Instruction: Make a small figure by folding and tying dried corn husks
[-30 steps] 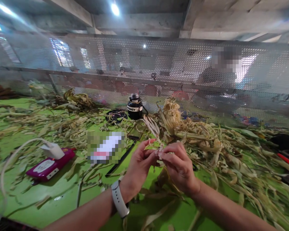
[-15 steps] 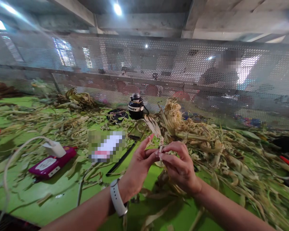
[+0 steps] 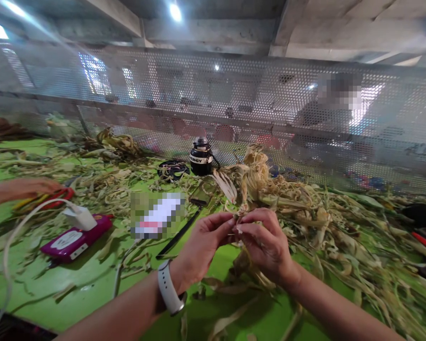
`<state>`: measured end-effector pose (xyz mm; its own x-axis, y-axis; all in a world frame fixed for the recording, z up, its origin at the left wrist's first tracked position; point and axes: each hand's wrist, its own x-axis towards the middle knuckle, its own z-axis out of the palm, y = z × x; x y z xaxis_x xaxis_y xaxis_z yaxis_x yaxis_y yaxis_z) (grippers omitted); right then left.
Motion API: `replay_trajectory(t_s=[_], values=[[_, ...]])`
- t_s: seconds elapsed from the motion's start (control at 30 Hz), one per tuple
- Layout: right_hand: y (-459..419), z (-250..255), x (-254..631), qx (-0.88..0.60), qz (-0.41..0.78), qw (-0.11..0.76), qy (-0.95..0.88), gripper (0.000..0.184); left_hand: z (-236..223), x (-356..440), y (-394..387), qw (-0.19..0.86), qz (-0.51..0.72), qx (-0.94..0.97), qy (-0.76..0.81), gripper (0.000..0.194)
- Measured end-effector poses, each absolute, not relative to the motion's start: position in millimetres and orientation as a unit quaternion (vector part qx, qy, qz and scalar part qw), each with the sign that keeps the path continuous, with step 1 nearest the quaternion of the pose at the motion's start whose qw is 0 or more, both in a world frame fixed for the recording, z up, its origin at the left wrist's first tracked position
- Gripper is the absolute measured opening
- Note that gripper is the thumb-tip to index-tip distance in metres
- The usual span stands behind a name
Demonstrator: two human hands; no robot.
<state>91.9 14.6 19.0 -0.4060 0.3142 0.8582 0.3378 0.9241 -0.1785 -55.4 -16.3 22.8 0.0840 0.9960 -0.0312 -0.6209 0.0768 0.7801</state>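
Both hands meet over the green table (image 3: 92, 303), pinching a small pale corn husk piece (image 3: 226, 185) whose loose strips fan out beyond my fingertips. My left hand (image 3: 204, 239), with a white watch band at the wrist, closes thumb and index finger on its near end. Beside it, my right hand (image 3: 268, 241) grips the same end between thumb and bent fingers. The fingers hide the exact spot where the strips are held. Dry husk strips lie under and around my hands.
A black jar-shaped bottle (image 3: 200, 157) stands near the perforated metal screen (image 3: 199, 90). To the left lie a purple power strip (image 3: 78, 239) with a white charger and a phone (image 3: 158, 216). Another person's hand (image 3: 28, 188) holds red-handled scissors (image 3: 58, 196). Husk heaps (image 3: 305, 203) spread rightward.
My fingers have shifted on the husk piece, and its upper strips tilt and spread differently. At the left, another person's hand has come in with the red-handled scissors.
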Motion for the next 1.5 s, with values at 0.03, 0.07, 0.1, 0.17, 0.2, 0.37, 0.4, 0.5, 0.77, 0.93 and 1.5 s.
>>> replay_trajectory(t_s=[0.03,0.07,0.1,0.17,0.2,0.37,0.4,0.5,0.77,0.93,1.5], values=[[15,19,92,-0.196,-0.011,0.508,-0.839,0.021,22,-56,-16,0.665,0.602,0.317,0.307,0.022],[15,19,92,-0.199,-0.012,0.506,-0.839,0.020,22,-56,-16,0.665,0.597,0.325,0.310,0.022],[15,20,92,-0.203,-0.016,0.503,-0.840,0.019,22,-56,-16,0.665,0.591,0.332,0.312,0.021],[14,21,92,-0.212,-0.026,0.502,-0.838,0.017,22,-58,-17,0.668,0.580,0.345,0.314,0.019],[14,22,92,-0.215,-0.029,0.505,-0.836,0.016,22,-58,-18,0.669,0.577,0.348,0.313,0.018],[15,25,92,-0.218,-0.015,0.513,-0.830,0.014,23,-59,-19,0.688,0.583,0.312,0.300,0.017],[15,25,92,-0.218,-0.012,0.512,-0.831,0.014,23,-59,-19,0.693,0.582,0.302,0.299,0.017],[14,24,92,-0.224,-0.007,0.501,-0.836,0.011,21,-57,-19,0.703,0.579,0.278,0.304,0.017],[7,24,90,-0.205,-0.104,0.416,-0.880,0.016,9,-54,-15,0.737,0.562,0.235,0.292,0.021],[13,23,92,-0.172,-0.151,0.351,-0.908,0.021,1,-55,-7,0.730,0.572,0.210,0.309,0.025],[29,20,93,-0.345,0.029,0.304,-0.888,0.023,11,-53,-14,0.671,0.507,0.396,0.369,0.025]])
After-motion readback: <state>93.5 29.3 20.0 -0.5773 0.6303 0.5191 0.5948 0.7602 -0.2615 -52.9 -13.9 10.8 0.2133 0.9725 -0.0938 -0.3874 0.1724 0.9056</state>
